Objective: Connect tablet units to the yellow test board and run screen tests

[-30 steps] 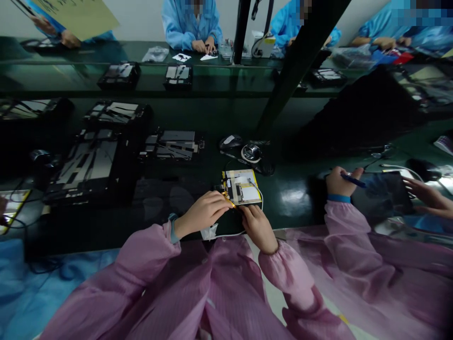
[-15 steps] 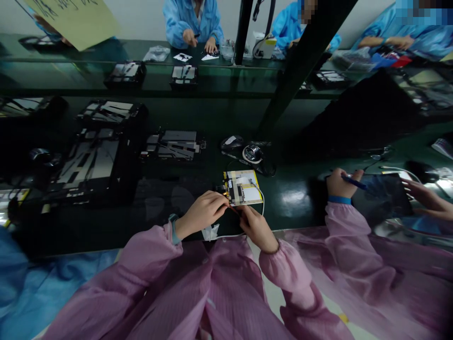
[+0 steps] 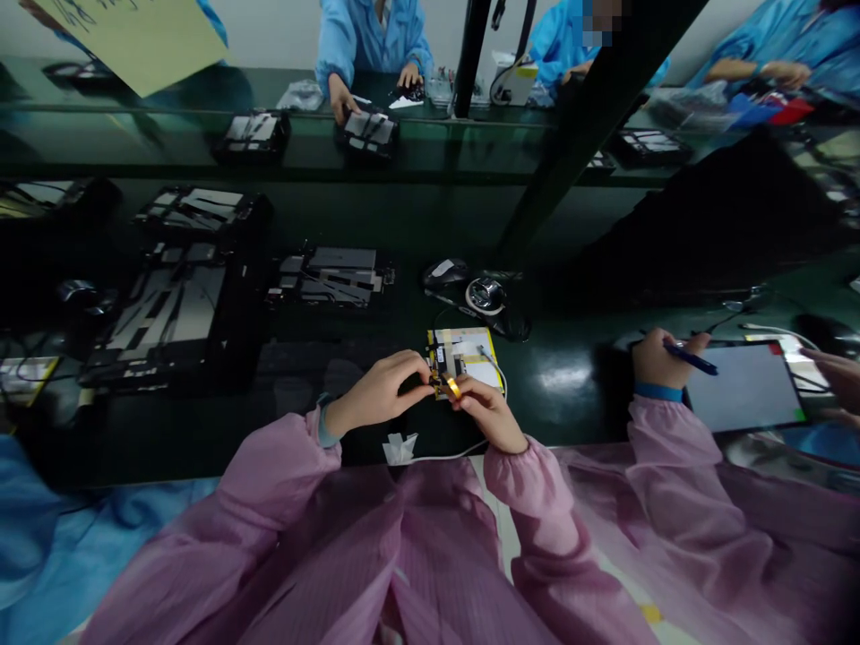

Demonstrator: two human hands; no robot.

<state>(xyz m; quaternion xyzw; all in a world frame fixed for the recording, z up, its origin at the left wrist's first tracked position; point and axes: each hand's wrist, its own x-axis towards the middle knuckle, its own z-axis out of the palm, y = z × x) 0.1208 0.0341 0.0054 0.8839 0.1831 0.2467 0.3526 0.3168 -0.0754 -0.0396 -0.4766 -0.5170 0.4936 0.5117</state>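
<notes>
Before me on the dark green bench lies a yellow-edged battery board [image 3: 480,344], with tan tape, dark circuitry and a white cable plugged in on top. A shiny gold-orange flex cable [image 3: 452,386] curls up at its near left edge. The fingertips of my right hand [image 3: 495,414] pinch this flex cable. My left hand [image 3: 380,392] has thumb and finger closed at the board's left edge, by the flex cable's other end; what is between them is too small to make out.
A black mouse [image 3: 444,271] and a round silver-topped device [image 3: 485,294] sit behind the board. Opened tablet assemblies [image 3: 336,273] stand to the left. At right, a co-worker's hand [image 3: 662,358] holds a blue pen near a lit tablet [image 3: 745,385]. White crumpled tape [image 3: 399,448] lies near the front edge.
My right hand has risen onto the board's near edge, and the gold flex cable now shows curled up. Across the bench, a co-worker's hand has reached a stack of tablet parts. The right-hand tablet has lit up.
</notes>
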